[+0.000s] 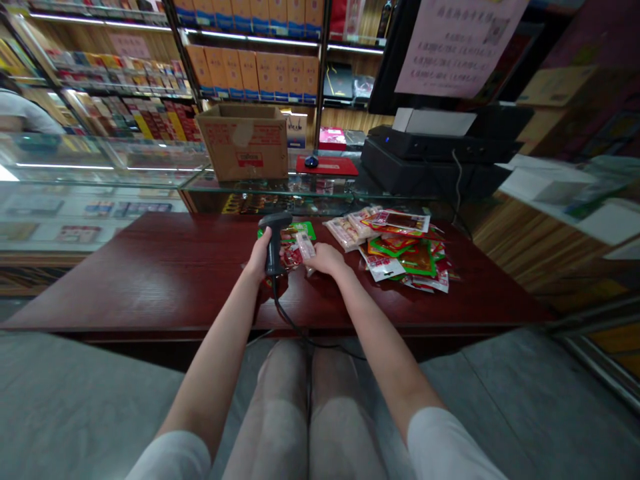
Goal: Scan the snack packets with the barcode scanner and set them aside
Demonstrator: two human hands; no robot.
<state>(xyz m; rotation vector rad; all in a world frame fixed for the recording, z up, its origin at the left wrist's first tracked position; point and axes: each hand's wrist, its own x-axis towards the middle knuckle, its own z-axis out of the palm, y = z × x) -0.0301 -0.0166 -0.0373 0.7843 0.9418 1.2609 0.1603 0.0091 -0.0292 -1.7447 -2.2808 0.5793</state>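
My left hand [259,256] is wrapped round the handle of a black barcode scanner [273,248], held upright above the dark red table [165,280]. Its cord [295,325] drops over the table's front edge. Just right of the scanner, my right hand [327,259] pinches a small pale plastic packet [305,246]. A green-edged snack packet [306,230] lies behind, partly covered by the scanner and the pale packet. To the right of my right hand rest some pale snack packs [349,229] and a heap of red, green and white snack packets [419,257].
Behind the table runs a glass counter [165,190] bearing an open cardboard box [247,147], a mouse [311,162] on a red mat [340,166] and a black cash-register unit [430,160]. Stocked shelves [250,37] rise beyond. Another person [30,110] is at far left.
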